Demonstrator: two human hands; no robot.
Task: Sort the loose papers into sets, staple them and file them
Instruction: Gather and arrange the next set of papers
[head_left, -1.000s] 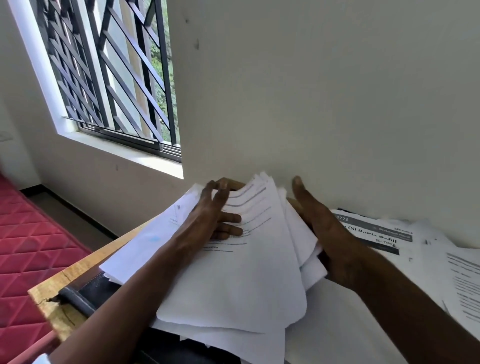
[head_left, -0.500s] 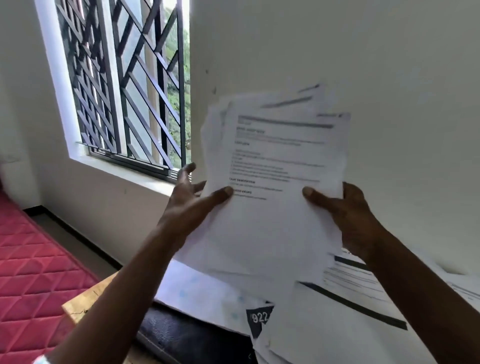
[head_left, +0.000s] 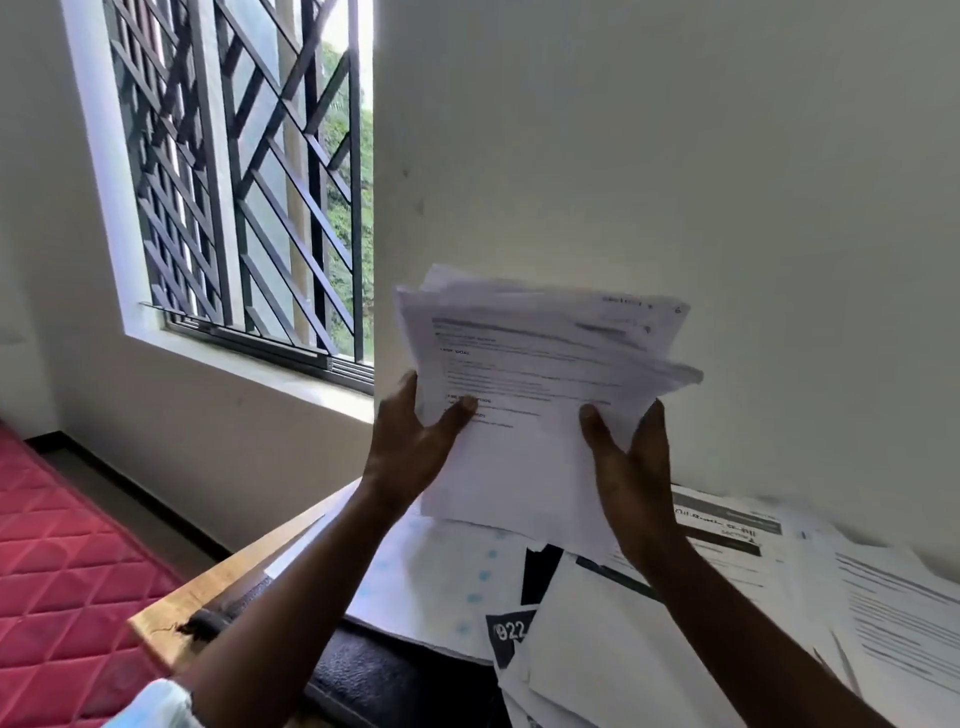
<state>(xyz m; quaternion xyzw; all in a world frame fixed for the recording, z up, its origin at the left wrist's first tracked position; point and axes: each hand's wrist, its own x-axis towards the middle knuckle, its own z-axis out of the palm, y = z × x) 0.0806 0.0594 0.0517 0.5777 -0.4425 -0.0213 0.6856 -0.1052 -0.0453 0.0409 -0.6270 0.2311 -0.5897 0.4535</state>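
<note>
Two hands hold a bunch of papers (head_left: 530, 395) up in the air, in front of the white wall (head_left: 675, 156). The left hand (head_left: 415, 447) grips the left edge, with its thumb on the front page. The right hand (head_left: 631, 478) grips the bottom right part, thumb on the front too. The hands are apart, one on each side. The pages do not line up, and their top edges fan out. Under them, more loose papers (head_left: 883, 613) lie spread over the wooden table (head_left: 171, 618). A black thing (head_left: 384, 675) sits at the near edge. On the far left is a window (head_left: 244, 176) with bars. A red mattress (head_left: 62, 571) is down on the left.
</note>
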